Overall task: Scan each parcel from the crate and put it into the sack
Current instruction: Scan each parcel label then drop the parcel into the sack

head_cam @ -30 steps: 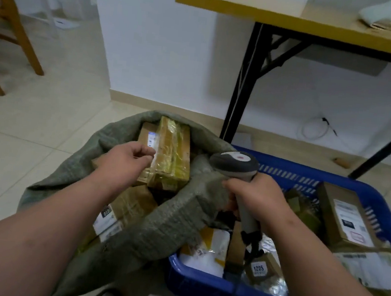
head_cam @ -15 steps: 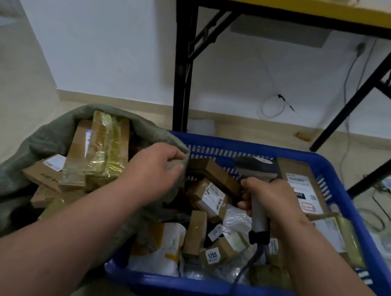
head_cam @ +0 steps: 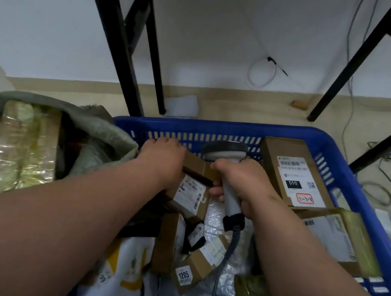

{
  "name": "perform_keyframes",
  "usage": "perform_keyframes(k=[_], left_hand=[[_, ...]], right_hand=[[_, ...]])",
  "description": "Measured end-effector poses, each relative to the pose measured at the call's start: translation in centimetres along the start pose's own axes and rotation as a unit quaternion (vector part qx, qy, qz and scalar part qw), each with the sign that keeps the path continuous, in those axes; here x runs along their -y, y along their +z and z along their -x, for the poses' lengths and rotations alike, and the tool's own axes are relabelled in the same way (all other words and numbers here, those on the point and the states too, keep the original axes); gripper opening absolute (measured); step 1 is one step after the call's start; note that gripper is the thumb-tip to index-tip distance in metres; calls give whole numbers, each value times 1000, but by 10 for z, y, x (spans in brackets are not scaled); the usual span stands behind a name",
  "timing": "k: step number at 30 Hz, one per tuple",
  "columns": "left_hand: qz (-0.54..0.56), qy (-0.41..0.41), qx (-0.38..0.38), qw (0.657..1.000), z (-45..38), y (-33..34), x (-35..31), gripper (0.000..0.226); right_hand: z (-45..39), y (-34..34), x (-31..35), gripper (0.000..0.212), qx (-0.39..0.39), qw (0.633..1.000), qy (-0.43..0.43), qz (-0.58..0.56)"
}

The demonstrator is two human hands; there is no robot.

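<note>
My left hand [head_cam: 162, 158] lies on a brown cardboard parcel [head_cam: 193, 169] in the blue crate [head_cam: 364, 204], finger grip hidden; right hand [head_cam: 241, 184] grips the grey scanner [head_cam: 225, 151].

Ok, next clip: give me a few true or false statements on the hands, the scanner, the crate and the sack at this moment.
1. The right hand grips the scanner by its handle. True.
2. The left hand is inside the sack. False: it reaches into the blue crate, onto a brown parcel.
3. The crate holds only one parcel. False: several boxes and mailers lie in it, among them a small box marked 1205.
4. A tape-wrapped parcel lies in the sack's mouth. True.
5. The scanner is cordless. False: a cable runs down from its handle.
</note>
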State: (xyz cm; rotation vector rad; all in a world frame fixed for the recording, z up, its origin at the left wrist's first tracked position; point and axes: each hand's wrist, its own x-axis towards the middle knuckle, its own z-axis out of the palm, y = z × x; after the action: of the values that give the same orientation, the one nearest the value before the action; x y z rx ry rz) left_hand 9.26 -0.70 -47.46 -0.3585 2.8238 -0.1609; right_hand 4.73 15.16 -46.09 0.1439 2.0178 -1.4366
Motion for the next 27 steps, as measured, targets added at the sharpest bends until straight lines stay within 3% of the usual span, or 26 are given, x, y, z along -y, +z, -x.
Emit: perform_keyframes(k=[10, 12, 15, 19, 22, 27], left_hand=[[-23, -29, 56, 998, -65, 43, -9, 66], [-31, -34, 71, 996, -70, 41, -14, 59], [-58, -7, 38, 998, -70, 34, -19, 43], [-76, 43, -33, 996, -59, 2, -22, 41], [-15, 44, -90, 995, -45, -36, -12, 30], [195, -67, -100, 973, 8, -90, 30, 39]], right_hand=[[-33, -3, -5, 33, 8, 999, 42, -19], [-32, -5, -6, 33, 3, 999, 48, -24], [-30, -13, -6, 34, -6, 999, 44, -27], [-20, -26, -2, 29, -18, 999, 27, -39], [-4, -35, 4, 18, -27, 998, 2, -63], [39, -41, 20, 16, -46, 995, -59, -72]])
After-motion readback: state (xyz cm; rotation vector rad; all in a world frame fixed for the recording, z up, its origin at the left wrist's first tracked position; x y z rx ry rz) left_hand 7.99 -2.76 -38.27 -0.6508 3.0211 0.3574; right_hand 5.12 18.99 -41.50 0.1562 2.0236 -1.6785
